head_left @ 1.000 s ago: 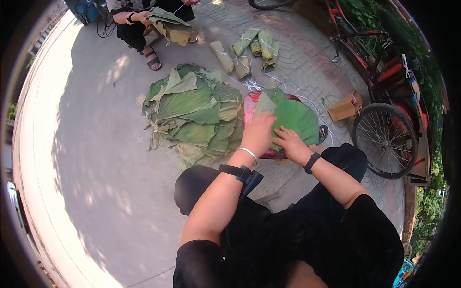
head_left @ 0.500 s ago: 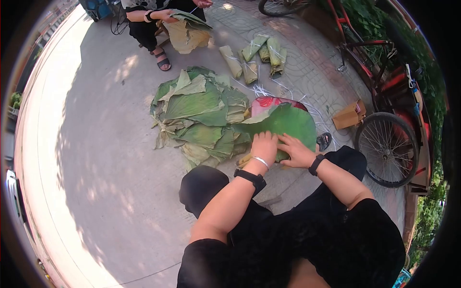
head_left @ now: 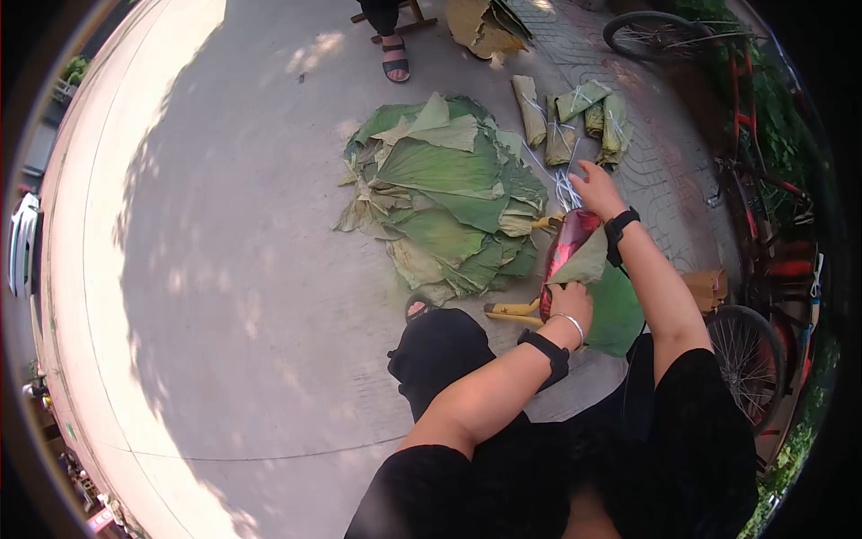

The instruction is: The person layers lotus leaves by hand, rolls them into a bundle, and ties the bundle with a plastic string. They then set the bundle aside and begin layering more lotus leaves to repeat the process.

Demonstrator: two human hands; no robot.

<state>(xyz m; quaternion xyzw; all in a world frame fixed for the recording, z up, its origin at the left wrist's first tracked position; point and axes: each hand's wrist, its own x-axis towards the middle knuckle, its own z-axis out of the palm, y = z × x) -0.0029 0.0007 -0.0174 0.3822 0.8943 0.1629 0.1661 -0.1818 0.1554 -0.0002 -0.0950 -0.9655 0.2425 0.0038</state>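
My left hand (head_left: 568,303) grips the near edge of a folded green leaf (head_left: 611,301) that lies on a red stool (head_left: 566,244). My right hand (head_left: 594,187) reaches past the stool, fingers spread, at a bunch of white strings (head_left: 566,187) on the ground; whether it holds any I cannot tell. A big pile of green leaves (head_left: 449,193) lies on the concrete just left of both hands.
Several tied leaf bundles (head_left: 575,115) lie beyond the strings. Another person's sandalled foot (head_left: 395,61) and leaves (head_left: 489,22) show at the top. A bicycle (head_left: 763,207) stands at right, a cardboard box (head_left: 709,287) beside its wheel. Yellow stool legs (head_left: 514,313) poke out near my knee.
The leaf has been folded over toward me and my left hand now holds it alone. My right hand left the leaf and stretched forward to the strings. The view swung left.
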